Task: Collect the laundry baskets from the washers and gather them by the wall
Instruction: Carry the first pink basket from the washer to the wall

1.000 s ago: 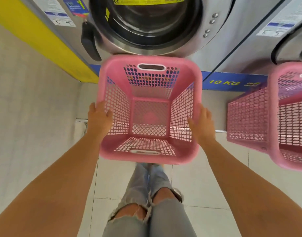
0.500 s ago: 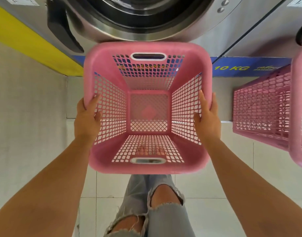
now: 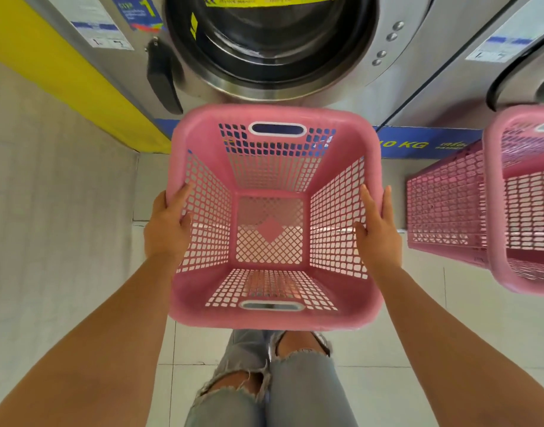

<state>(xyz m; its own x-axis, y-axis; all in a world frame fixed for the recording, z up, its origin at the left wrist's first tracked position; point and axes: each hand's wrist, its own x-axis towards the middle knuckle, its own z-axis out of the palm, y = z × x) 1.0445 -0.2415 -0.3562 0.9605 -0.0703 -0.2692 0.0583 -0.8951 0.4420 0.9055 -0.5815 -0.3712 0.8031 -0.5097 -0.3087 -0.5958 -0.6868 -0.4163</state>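
Note:
An empty pink mesh laundry basket (image 3: 275,318) hangs in front of me, below the round door of a steel washer (image 3: 270,47). My left hand (image 3: 166,226) grips the basket's left rim and my right hand (image 3: 377,229) grips its right rim, thumbs inside the walls. The basket is off the floor, above my knees. A second pink basket (image 3: 449,204) stands on the floor at the right, in front of the neighbouring washer (image 3: 517,66).
A grey tiled wall (image 3: 49,211) runs along the left, topped by a yellow band (image 3: 64,75). A blue plinth strip marked 10 KG (image 3: 418,144) runs under the washers. White floor tiles (image 3: 418,349) lie below, with my legs in torn jeans.
Both hands closed on the basket's side rims and lifted it. The view has tilted back up, so the washer door shows more fully.

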